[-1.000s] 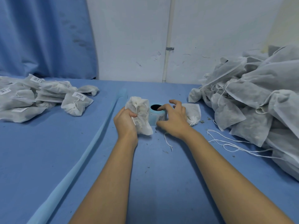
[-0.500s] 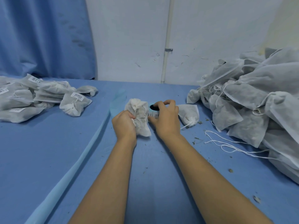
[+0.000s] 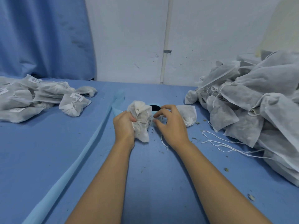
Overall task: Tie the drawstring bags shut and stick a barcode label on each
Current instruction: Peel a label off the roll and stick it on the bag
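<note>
My left hand [image 3: 123, 125] grips a white drawstring bag [image 3: 141, 120] by its gathered neck and holds it upright on the blue table [image 3: 48, 159]. Right behind the bag stands a pale blue label roll [image 3: 155, 108] with a dark core. My right hand [image 3: 171, 126] is curled against the roll's side, thumb and fingertips pinching at the white label strip there. The hand hides most of the roll. A second small bag [image 3: 188, 113] lies just behind my right hand.
A big heap of untied bags [image 3: 250, 101] fills the right side, with loose white strings [image 3: 226, 144] trailing onto the table. Labelled, tied bags [image 3: 40, 97] lie at the left. A light blue strip [image 3: 80, 159] runs diagonally across the table. Dry crumbs are scattered about.
My right hand lifted its palm off the roll and now works at the roll's side with its fingertips. The left hand keeps hold of the bag.
</note>
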{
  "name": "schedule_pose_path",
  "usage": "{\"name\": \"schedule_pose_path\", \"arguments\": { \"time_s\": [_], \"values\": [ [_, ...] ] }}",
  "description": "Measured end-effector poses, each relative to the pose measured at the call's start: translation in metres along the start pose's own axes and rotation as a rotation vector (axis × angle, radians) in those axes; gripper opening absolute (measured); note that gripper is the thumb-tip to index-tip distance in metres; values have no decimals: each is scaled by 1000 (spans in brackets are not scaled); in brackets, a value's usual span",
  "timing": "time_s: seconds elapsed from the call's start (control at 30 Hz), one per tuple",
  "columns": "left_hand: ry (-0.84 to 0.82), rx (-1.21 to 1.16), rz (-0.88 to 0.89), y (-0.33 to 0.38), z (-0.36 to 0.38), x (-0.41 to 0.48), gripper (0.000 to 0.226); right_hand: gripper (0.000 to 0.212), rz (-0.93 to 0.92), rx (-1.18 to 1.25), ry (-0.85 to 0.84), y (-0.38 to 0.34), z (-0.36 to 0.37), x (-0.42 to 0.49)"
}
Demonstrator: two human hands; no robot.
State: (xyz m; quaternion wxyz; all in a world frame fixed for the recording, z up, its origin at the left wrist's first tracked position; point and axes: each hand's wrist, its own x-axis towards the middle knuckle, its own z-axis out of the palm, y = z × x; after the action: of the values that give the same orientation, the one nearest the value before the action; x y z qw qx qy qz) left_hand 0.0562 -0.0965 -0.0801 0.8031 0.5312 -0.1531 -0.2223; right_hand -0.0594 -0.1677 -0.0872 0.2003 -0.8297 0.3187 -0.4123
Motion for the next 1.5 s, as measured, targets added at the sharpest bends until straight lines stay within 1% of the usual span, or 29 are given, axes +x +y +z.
{"name": "schedule_pose_path", "arguments": {
  "time_s": [0.07, 0.1, 0.17, 0.27, 0.33, 0.4, 0.47, 0.53, 0.6, 0.67, 0.73, 0.77, 0.83, 0.97, 1.03, 1.07, 1.13, 1.2, 1.23, 1.37, 1.5],
  "values": [
    [-54, 57, 23, 0, 0, -1, 49, 3, 9, -4, -2, 0, 0, -1],
    [-90, 87, 29, 1, -1, -3, 49, 4, 21, -8, 1, 0, 0, -1],
    [-180, 153, 49, 4, -2, -6, 42, 6, 56, -23, 13, 1, 0, -2],
    [-312, 286, 77, 5, -1, -12, 22, 10, 101, -46, 14, 2, 0, -2],
    [-372, 347, 111, 3, -1, -13, 16, 16, 118, -60, -8, 2, -1, -2],
    [-400, 357, 120, 2, -1, -13, 12, 22, 135, -70, -25, 3, -2, -3],
    [-428, 341, 102, 3, -1, -12, 13, 34, 157, -25, -42, 3, -2, -4],
    [-451, 310, 71, 3, -2, -11, 13, 49, 218, 78, -53, 0, -2, -6],
    [-477, 268, 36, 5, -3, -11, 10, 54, 302, 206, -35, -3, -1, -7],
    [-504, 256, 17, 7, -4, -11, 18, 51, 355, 294, -10, -5, -1, -8],
    [-516, 268, 18, 7, -5, -9, 30, 44, 369, 325, 8, -6, -2, -9],
    [-525, 274, 11, 6, -5, -8, 31, 41, 363, 327, 10, -6, -3, -10],
    [-552, 284, -9, 6, -5, -6, 26, 37, 339, 320, 4, -6, -5, -10],
    [-570, 282, -21, 7, -4, -7, 28, 28, 308, 347, 26, -6, -6, -10],
    [-580, 280, -21, 8, -4, -8, 46, 26, 320, 386, 36, -6, -6, -10],
    [-577, 282, -26, 8, -4, -8, 50, 25, 334, 414, 39, -6, -6, -10],
    [-541, 298, -34, 8, -5, -7, 46, 22, 355, 444, 40, -6, -6, -10],
    [-492, 307, -29, 8, -4, -7, 30, 18, 360, 437, 43, -5, -6, -10],
    [-470, 309, -22, 8, -4, -7, 26, 17, 361, 436, 50, -5, -6, -10],
    [-425, 301, -9, 7, -2, -8, 30, 15, 363, 383, 82, -2, -4, -9],
    [-411, 317, -5, 6, -2, -7, 24, 15, 369, 411, 105, -2, -6, -9]
  ]
}}
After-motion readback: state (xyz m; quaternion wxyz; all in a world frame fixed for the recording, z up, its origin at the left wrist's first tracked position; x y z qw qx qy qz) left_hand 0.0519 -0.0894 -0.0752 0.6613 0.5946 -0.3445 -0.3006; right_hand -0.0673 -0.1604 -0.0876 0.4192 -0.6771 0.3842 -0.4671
